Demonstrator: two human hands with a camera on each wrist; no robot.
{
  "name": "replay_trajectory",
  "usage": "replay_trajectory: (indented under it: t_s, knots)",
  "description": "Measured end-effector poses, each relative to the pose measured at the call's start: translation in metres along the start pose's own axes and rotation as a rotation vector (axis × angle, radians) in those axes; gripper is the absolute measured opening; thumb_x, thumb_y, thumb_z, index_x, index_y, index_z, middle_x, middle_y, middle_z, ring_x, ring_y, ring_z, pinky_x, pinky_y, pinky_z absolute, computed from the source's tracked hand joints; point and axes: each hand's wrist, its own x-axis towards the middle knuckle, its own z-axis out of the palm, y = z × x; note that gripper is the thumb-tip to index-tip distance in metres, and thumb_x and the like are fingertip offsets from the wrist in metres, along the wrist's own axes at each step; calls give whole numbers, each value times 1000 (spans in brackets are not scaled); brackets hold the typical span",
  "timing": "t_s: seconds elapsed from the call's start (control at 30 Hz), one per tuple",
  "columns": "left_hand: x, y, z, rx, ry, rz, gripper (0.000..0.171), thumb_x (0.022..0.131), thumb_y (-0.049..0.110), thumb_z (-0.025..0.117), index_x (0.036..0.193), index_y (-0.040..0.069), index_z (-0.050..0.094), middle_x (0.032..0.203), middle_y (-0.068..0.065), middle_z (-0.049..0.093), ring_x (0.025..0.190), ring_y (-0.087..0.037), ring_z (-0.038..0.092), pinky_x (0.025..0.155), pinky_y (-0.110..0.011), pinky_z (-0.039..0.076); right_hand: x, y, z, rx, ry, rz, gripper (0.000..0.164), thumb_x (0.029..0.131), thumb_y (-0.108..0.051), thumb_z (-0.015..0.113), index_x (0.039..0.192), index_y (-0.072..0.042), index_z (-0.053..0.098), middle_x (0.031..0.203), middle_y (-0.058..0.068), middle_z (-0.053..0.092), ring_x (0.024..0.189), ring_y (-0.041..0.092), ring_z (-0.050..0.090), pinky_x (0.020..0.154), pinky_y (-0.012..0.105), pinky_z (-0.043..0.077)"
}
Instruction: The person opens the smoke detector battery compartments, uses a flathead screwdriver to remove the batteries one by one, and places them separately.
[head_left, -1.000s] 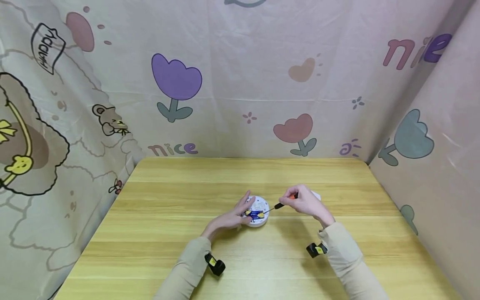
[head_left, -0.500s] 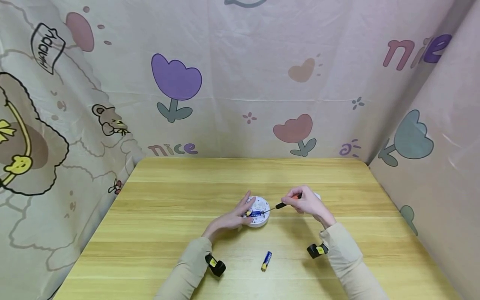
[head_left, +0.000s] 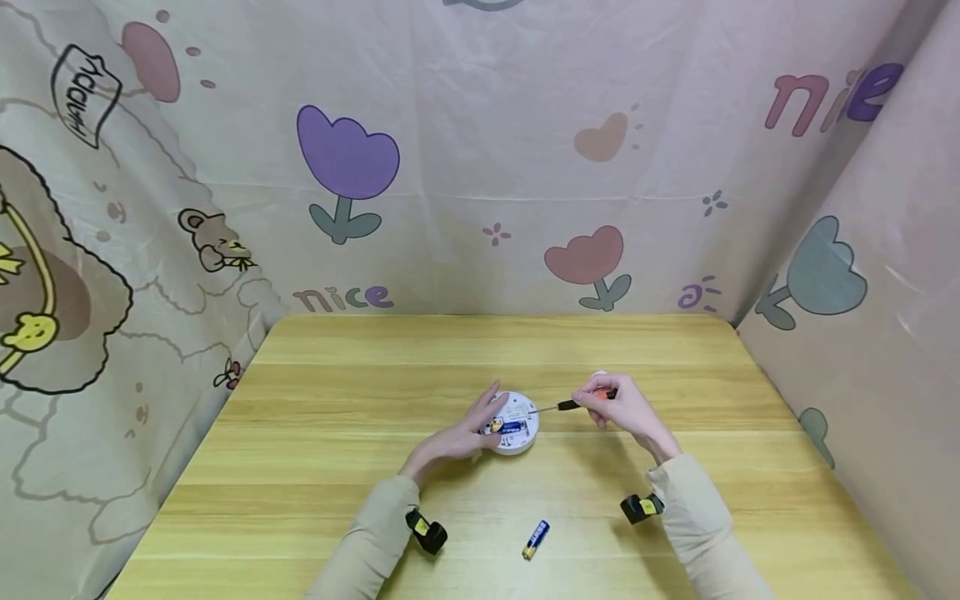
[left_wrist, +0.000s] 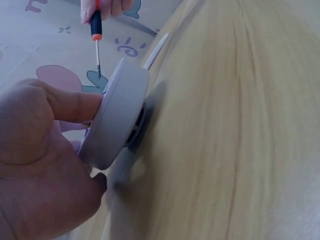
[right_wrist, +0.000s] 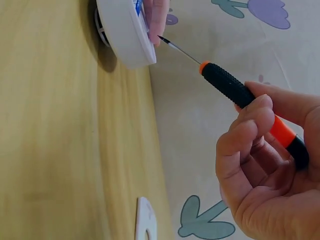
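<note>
My left hand (head_left: 459, 433) grips a round white smoke alarm (left_wrist: 116, 117) by its edge, with fingers spread over its upturned face. A blue and yellow battery (head_left: 511, 427) lies in the alarm's slot, partly covered by that hand. My right hand (head_left: 617, 408) holds a screwdriver (right_wrist: 227, 84) with a black and orange handle between thumb and fingers. Its thin shaft points left at the alarm; in the right wrist view the tip stands a little off the face. A second battery (head_left: 536, 540) lies loose on the table, nearer to me.
A flat white plate (right_wrist: 145, 220) lies on the wooden table (head_left: 360, 358) beyond my right hand, mostly hidden by it in the head view. Each wrist carries a small black camera. Printed curtains (head_left: 450, 250) stand behind the table and at both sides.
One battery has come out of the alarm and rolled a little toward me on the table. My right hand has drawn the screwdriver slightly back to the right; the left hand stays put.
</note>
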Motion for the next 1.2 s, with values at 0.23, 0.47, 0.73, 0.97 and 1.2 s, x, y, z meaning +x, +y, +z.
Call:
replay_trajectory:
  t_s: [0.23,0.47,0.73,0.97,1.2]
  knots:
    - [-1,1,1,4,12,-1,74,99,11,52,162,10,13,171,-11,-14,157,-38,-12,124,-67,-4,-7,10,1,118,-15,-2,32,103,-12,55,122,14,58,75,6,63,64,7,61,60,25,60]
    - [0,-1,0,1,17,3,76,99,16,54,162,9,12,171,-11,-13,157,-38,-11,124,-68,-1,-12,19,7,-13,-34,28,38,103,0,46,135,20,46,84,15,63,69,8,61,64,25,60]
    - [-1,-2,-1,38,17,38,85,96,28,62,161,5,13,170,-14,-13,157,-41,-10,122,-71,2,-16,31,11,-382,49,7,34,96,5,48,130,10,54,83,18,60,63,13,53,55,22,44]
    - [-4,-2,-4,41,27,45,98,90,34,72,162,7,12,170,-14,-12,157,-42,-8,121,-74,6,-20,41,11,-608,76,25,31,89,8,51,120,8,57,79,6,57,72,16,48,68,30,43]
    - [-6,-4,-5,29,33,47,105,86,32,79,162,7,10,171,-14,-12,157,-42,-8,121,-74,7,-22,41,10,-708,130,85,14,85,1,65,99,1,63,72,1,50,67,16,44,61,28,35]
